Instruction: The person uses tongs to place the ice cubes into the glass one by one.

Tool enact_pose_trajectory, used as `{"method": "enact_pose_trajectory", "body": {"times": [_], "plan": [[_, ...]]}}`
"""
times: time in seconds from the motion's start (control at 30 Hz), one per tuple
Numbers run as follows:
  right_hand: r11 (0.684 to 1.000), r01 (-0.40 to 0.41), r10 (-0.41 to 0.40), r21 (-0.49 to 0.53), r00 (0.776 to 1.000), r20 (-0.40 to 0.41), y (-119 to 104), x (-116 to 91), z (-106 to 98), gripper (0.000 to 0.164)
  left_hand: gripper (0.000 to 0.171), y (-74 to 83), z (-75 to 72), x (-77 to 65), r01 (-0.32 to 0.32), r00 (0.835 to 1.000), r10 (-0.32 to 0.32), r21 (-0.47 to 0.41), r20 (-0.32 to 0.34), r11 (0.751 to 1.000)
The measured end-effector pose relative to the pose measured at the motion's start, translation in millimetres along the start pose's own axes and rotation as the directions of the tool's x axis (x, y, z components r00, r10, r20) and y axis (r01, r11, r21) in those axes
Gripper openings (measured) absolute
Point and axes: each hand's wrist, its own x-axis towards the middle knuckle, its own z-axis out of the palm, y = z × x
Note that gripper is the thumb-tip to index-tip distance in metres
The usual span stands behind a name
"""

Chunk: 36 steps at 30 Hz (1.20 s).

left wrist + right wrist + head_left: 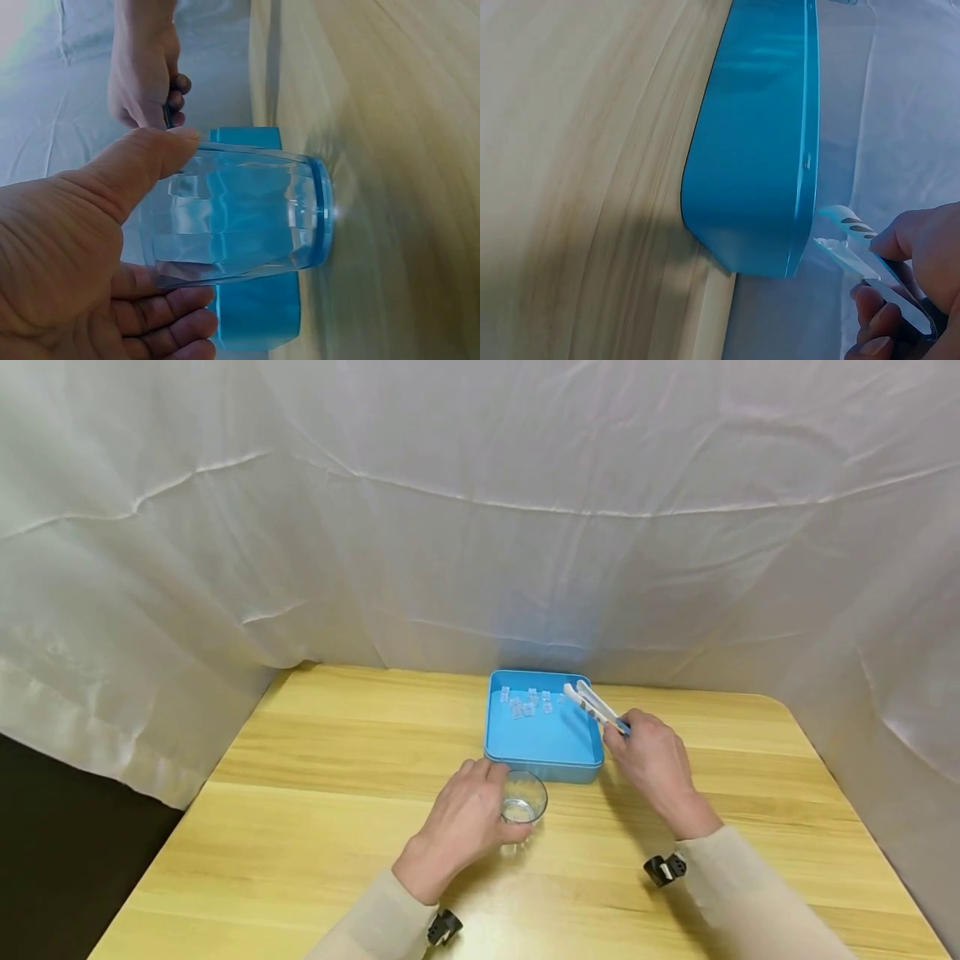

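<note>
My left hand (468, 810) grips a clear drinking glass (525, 797) near its rim, thumb on one side and fingers on the other; the glass stands upright on the table, in front of a blue tray. In the left wrist view the faceted glass (240, 217) sits between thumb and fingers. My right hand (656, 756) holds a pair of tongs (592, 703) with white tips and a dark handle. Its tips are apart with nothing between them, over the right side of the blue tray (540, 739). Several clear cubes (528, 706) lie in the tray's far left part.
The wooden table (337, 827) carries the tray near its back edge. A pale curtain (450, 568) hangs close behind the table and along its sides. A dark area (60, 843) shows beyond the table at the lower left.
</note>
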Motion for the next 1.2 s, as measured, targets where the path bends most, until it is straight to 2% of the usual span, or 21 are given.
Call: {"method": "enact_pose_trajectory", "body": {"times": [0.33, 0.6, 0.97, 1.2], "plan": [[0.997, 0.059, -0.055, -0.058, 0.996, 0.066, -10, 6, 8, 0.033, 0.073, 1.9, -7.2, 4.1, -0.032, 0.999, 0.03, 0.048, 0.033, 0.998], [0.992, 0.088, -0.079, -0.095, 0.993, 0.092, -15, 10, 19, 0.029, 0.073, 3.7, -13.2, 2.3, -0.016, 0.997, 0.013, 0.04, 0.07, 0.999], [0.979, 0.141, -0.136, -0.144, 0.99, 0.044, -21, 7, 29, 0.029, 0.074, 6.3, -12.1, -0.7, -0.003, 0.998, 0.003, 0.005, 0.059, 1.0], [0.956, 0.191, -0.198, -0.223, 0.98, -0.011, -24, 7, 30, 0.029, 0.071, 8.0, -11.3, -2.1, 0.002, 0.999, -0.001, -0.021, 0.051, 1.0]]}}
